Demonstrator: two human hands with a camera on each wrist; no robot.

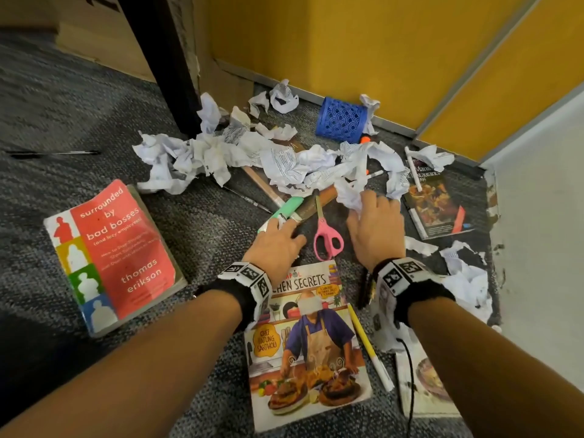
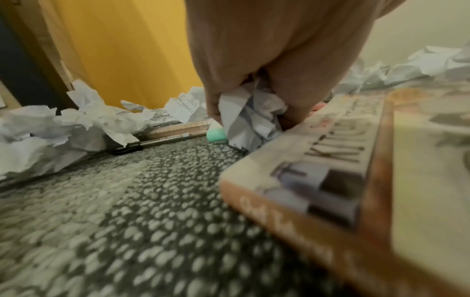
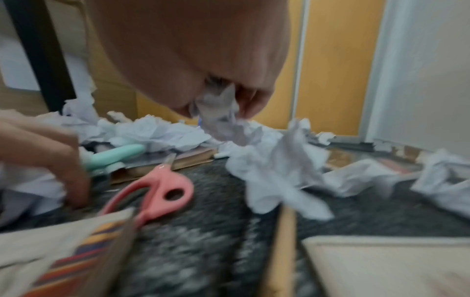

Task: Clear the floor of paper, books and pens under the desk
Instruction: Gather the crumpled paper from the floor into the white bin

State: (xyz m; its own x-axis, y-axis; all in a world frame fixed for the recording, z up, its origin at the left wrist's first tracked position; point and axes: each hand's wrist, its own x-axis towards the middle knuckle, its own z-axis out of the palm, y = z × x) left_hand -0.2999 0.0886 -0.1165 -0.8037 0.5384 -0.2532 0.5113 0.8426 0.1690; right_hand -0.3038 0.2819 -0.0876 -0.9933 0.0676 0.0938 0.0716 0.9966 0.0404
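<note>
Crumpled white paper [image 1: 240, 153] lies strewn over the grey carpet [image 1: 208, 235]. My left hand [image 1: 278, 229] is down on the floor by the cookbook [image 1: 309, 349]; in the left wrist view it grips a paper ball [image 2: 249, 120]. My right hand [image 1: 369, 207] grips another crumpled sheet [image 1: 349, 197], which shows between its fingers [image 3: 254, 100] in the right wrist view. A red paperback [image 1: 117, 251] lies at left and a restaurant book [image 1: 436, 203] at right. A yellow marker [image 1: 369, 343], a black pen [image 1: 53, 152] and a white pen [image 1: 414, 172] lie loose.
Pink scissors [image 1: 327, 238] lie between my hands, with a mint-green object [image 1: 287, 208] beside them. A blue mesh pen holder [image 1: 341, 120] lies tipped by the yellow wall [image 1: 347, 42]. The black desk leg [image 1: 164, 64] and a cardboard box [image 1: 104, 33] stand at the back left.
</note>
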